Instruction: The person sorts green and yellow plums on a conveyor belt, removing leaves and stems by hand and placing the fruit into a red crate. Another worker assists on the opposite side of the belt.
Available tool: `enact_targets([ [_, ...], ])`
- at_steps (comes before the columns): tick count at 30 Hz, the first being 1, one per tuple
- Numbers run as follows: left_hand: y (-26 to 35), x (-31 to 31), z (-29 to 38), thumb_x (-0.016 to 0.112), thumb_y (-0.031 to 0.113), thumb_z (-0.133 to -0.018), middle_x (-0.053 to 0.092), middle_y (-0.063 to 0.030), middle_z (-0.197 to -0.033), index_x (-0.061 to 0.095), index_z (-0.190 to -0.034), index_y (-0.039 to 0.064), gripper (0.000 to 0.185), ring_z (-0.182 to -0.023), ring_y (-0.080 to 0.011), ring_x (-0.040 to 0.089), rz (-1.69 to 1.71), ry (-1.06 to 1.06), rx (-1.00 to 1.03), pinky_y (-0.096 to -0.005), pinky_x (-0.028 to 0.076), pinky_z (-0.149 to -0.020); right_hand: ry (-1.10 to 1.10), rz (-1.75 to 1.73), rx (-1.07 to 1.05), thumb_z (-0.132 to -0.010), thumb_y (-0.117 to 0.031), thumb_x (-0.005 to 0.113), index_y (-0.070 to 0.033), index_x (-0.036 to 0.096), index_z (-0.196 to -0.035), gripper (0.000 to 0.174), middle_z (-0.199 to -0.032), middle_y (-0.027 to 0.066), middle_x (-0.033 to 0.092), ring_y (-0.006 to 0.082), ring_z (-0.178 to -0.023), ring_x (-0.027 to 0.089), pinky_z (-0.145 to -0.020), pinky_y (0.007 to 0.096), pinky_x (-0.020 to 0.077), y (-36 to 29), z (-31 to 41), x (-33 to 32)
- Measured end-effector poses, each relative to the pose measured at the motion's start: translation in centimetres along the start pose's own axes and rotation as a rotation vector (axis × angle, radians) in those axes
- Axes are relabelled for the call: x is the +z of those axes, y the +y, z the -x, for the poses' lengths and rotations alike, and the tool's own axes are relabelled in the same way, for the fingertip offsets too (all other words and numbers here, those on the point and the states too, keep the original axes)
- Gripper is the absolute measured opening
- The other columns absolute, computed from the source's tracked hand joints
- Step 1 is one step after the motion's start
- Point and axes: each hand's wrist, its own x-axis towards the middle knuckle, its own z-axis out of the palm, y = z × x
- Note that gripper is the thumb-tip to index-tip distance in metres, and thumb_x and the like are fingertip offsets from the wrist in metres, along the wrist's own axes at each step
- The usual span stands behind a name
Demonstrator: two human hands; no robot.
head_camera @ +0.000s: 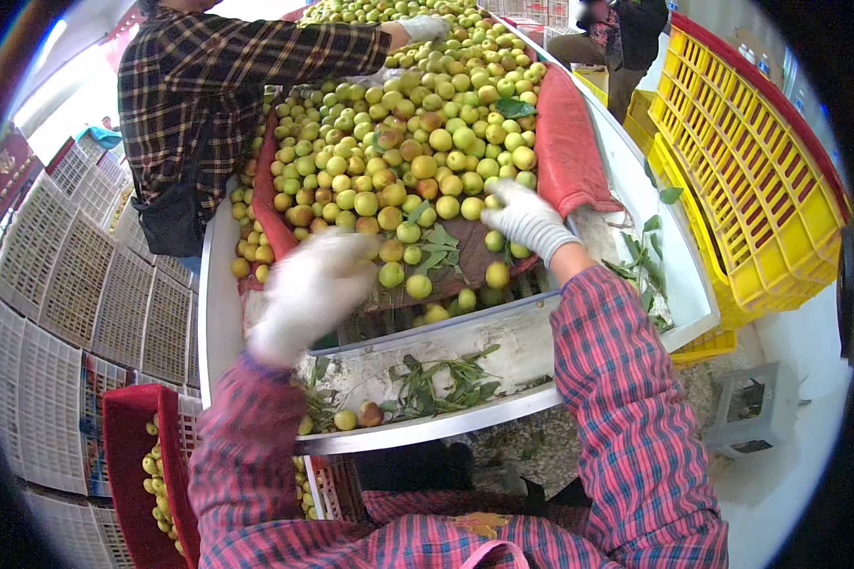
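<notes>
Small round yellow-green fruits (398, 163), some with a reddish-brown blush, cover the sloping bed of a white-edged sorting table. My left hand (317, 291), in a white glove, is motion-blurred over the bed's near left part; its fingers and anything in them cannot be made out. My right hand (529, 217), in a white knit glove, reaches to the near right edge of the fruit heap. Its fingertips touch or nearly touch fruits there; whether they grip one is unclear. Between my hands, a green leaf cluster (440, 250) lies among loose fruits on a brown cloth (470, 274).
Red padding (573, 139) lines the bed's side. The white front trough (519, 338) holds leaf sprigs (438, 384) and a few fruits. A co-worker in plaid (178, 92) reaches over the heap from the left. Yellow crates (747, 163) stand right, white crates (64, 263) left. A red-lined crate (132, 441) holds fruits.
</notes>
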Motion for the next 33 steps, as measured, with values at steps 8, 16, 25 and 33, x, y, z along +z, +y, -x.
enact_targets([
  [8,-24.0,-14.5,28.5,0.059,0.018,-0.091,0.066,-0.0133,-0.102,0.067,-0.102,0.002,0.021,-0.097,-0.0239,0.063,-0.269,0.506,-0.798,-0.0345,0.047,-0.087,-0.035,0.174,-0.431,-0.081,-0.041,0.057,-0.013,0.069,-0.108,0.041,-0.115,0.0126,0.066,0.0320,-0.108,0.062,-0.095,0.0444,0.0479,-5.0,3.1,1.0],
  [16,-25.0,-13.0,32.9,0.054,0.022,-0.095,0.061,-0.0175,-0.128,0.061,-0.121,-0.002,0.036,-0.118,-0.0316,0.056,-0.314,0.516,-0.888,-0.0385,0.041,-0.103,0.091,-0.085,-0.153,-0.085,-0.034,0.056,-0.011,0.064,-0.119,0.042,-0.118,0.0173,0.064,0.0352,-0.109,0.060,-0.096,0.0423,0.0474,-5.3,3.4,-3.1],
  [25,-9.9,-1.3,0.3,0.062,0.017,-0.089,0.057,-0.0196,-0.133,0.061,-0.124,-0.001,0.040,-0.128,-0.0314,0.051,-0.058,0.348,-0.080,-0.0379,0.037,-0.109,0.052,-0.089,-0.258,-0.083,-0.039,0.061,-0.018,0.051,-0.137,0.059,-0.143,0.0161,0.048,0.0324,-0.125,0.053,-0.103,0.0403,0.0442,-1.8,1.8,-1.0],
  [33,-5.0,7.6,-14.8,0.051,0.054,-0.090,0.042,-0.0110,-0.148,0.045,-0.142,0.018,0.063,-0.140,-0.0308,0.034,-0.222,-0.074,-0.240,-0.0608,0.031,-0.106,-0.168,-0.080,-0.203,-0.089,-0.051,0.054,-0.017,0.067,-0.119,0.047,-0.116,0.0145,0.067,0.0341,-0.107,0.063,-0.093,0.0435,0.0483,-6.0,3.9,-2.6],
])
